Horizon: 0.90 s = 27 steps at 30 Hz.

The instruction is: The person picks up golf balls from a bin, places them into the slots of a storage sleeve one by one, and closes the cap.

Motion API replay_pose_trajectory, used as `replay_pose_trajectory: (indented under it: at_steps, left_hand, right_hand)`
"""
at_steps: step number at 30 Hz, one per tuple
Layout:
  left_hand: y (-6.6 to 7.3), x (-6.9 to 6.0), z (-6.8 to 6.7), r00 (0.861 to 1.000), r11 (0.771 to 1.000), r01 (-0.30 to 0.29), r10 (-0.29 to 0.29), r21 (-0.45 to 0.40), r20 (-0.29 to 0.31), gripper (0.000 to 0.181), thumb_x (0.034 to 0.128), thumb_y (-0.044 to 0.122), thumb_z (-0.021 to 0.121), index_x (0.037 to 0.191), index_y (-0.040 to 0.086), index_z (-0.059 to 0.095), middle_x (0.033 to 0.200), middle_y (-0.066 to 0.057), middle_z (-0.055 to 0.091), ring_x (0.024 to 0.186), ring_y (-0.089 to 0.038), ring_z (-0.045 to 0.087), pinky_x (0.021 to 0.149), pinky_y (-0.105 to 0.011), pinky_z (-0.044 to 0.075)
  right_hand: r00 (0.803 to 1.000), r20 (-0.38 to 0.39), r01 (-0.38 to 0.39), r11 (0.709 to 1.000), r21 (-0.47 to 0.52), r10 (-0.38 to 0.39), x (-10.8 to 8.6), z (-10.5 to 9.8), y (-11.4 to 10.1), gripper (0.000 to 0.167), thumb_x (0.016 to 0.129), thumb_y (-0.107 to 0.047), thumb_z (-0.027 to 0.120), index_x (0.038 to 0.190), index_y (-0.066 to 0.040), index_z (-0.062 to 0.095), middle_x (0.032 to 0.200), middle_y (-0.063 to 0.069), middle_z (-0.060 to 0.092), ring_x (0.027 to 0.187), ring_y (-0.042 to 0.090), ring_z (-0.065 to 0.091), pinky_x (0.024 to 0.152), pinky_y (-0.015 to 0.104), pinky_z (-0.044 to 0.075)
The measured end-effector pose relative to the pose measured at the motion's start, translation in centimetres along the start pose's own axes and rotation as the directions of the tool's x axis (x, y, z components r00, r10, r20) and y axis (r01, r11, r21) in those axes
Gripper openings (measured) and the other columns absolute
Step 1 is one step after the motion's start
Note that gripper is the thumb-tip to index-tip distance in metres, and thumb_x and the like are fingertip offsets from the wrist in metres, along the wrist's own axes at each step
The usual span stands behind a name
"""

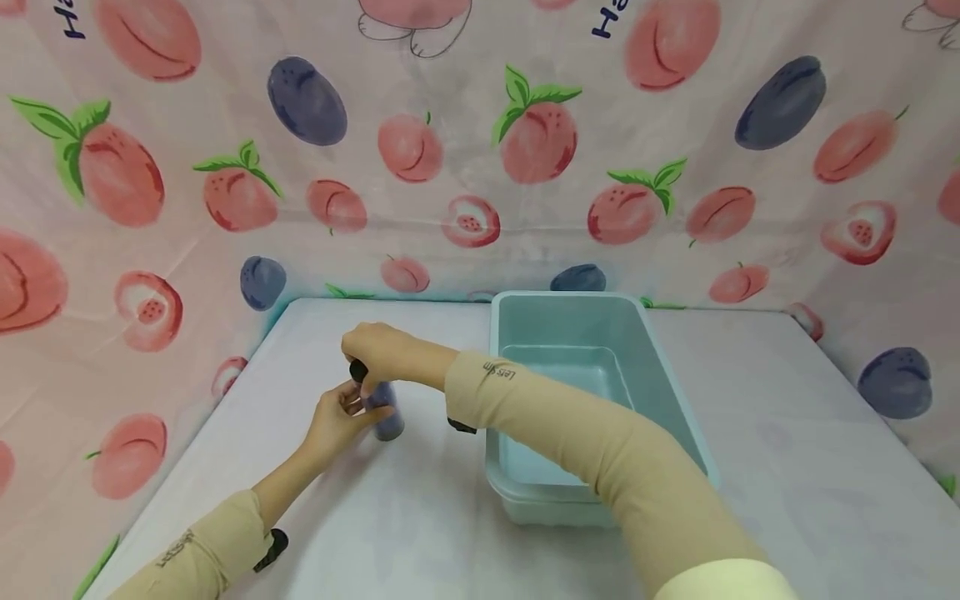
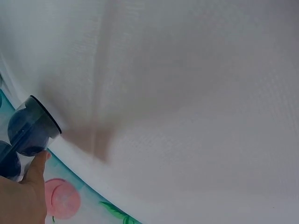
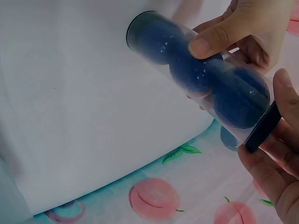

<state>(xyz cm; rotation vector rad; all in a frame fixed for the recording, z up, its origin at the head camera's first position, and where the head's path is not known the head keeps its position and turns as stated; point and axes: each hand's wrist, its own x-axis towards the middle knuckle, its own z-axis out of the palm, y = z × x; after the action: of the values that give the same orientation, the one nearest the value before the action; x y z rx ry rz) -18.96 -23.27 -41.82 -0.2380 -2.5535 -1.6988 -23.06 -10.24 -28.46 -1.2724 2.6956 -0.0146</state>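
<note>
A clear tube [image 3: 196, 100] with a dark lid [image 3: 265, 127] holds three dark blue balls, the nearest ball [image 3: 240, 98] lying just under the lid. My left hand [image 1: 335, 423] grips the tube's side, its thumb across the clear wall. From above, my right hand [image 1: 384, 352] pinches the lid at the tube's top end; the lid appears seated on the tube. In the head view the tube [image 1: 387, 423] is tilted above the white table, partly hidden by my fingers. Only its lower end and part of my left hand [image 2: 28, 193] show in the left wrist view.
A pale blue plastic basin [image 1: 517, 492] stands right of the tube, with my right forearm [image 1: 570, 425] crossing over it. Behind the white table [image 1: 442, 533] hangs a fruit-printed cloth [image 1: 450, 167], which also drapes down at both sides.
</note>
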Motion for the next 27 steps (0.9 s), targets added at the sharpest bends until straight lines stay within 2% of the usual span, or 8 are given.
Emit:
replay_pose_trajectory:
  at_steps: [2,5,12,14,19,27]
  left_hand:
    - [0.02,0.11,0.11,1.0,1.0,0.001,-0.001,0.008,0.003,0.047,0.0804,0.004,0.073,0.122,-0.006,0.054,0.126,-0.023,0.059,0.119,-0.033,0.056,0.093,-0.025,0.05]
    - [0.08,0.14,0.19,1.0,1.0,0.012,-0.012,0.021,0.014,0.048,0.0809,0.006,0.073,0.124,-0.006,0.054,0.126,-0.023,0.059,0.119,-0.036,0.055,0.093,-0.025,0.05]
    - [0.3,-0.1,0.08,1.0,0.999,0.028,-0.029,0.036,0.011,0.042,0.0801,0.004,0.073,0.116,-0.007,0.056,0.122,-0.023,0.06,0.114,-0.025,0.06,0.091,-0.021,0.05]
    - [0.39,-0.21,-0.04,0.999,0.999,0.036,-0.037,0.04,0.011,0.043,0.0805,0.005,0.073,0.118,-0.006,0.056,0.122,-0.023,0.06,0.114,-0.025,0.06,0.091,-0.02,0.05]
    - [0.35,-0.36,0.1,0.998,0.999,0.048,-0.049,0.024,0.034,0.048,0.0814,0.007,0.072,0.123,-0.005,0.054,0.127,-0.023,0.058,0.119,-0.035,0.056,0.093,-0.026,0.05]
    - [0.64,-0.22,-0.15,1.0,0.997,0.018,-0.02,0.069,0.023,0.05,0.0816,0.009,0.073,0.126,-0.005,0.052,0.126,-0.023,0.058,0.118,-0.036,0.056,0.098,-0.037,0.048]
  right_hand:
    - [1.0,0.002,0.012,1.0,-0.005,-0.012,-0.07,0.12,0.27,0.042,0.076,-0.027,0.078,0.108,-0.006,0.061,0.107,0.002,0.062,0.095,0.011,0.052,0.079,0.021,0.045]
    - [1.0,0.003,0.02,1.0,-0.007,-0.02,-0.16,0.31,0.53,0.043,0.077,-0.028,0.078,0.11,-0.007,0.061,0.11,0.001,0.063,0.098,0.012,0.052,0.084,0.021,0.045]
    - [0.999,0.016,0.048,0.999,-0.017,-0.048,0.01,0.46,0.45,0.043,0.077,-0.027,0.078,0.11,-0.005,0.061,0.11,0.002,0.063,0.099,0.012,0.053,0.084,0.02,0.045]
    - [0.999,0.019,0.05,0.999,-0.021,-0.049,0.08,0.29,0.36,0.043,0.077,-0.028,0.078,0.11,-0.006,0.061,0.109,0.002,0.063,0.099,0.012,0.052,0.083,0.02,0.045]
    - [0.997,0.05,0.053,0.998,-0.023,-0.052,0.19,0.19,0.44,0.045,0.077,-0.027,0.078,0.111,-0.006,0.06,0.111,0.002,0.062,0.102,0.012,0.053,0.084,0.019,0.046]
    - [0.996,0.05,0.074,0.997,-0.024,-0.073,0.26,-0.03,0.85,0.048,0.077,-0.029,0.078,0.116,-0.007,0.06,0.115,0.002,0.062,0.105,0.013,0.053,0.089,0.022,0.046]
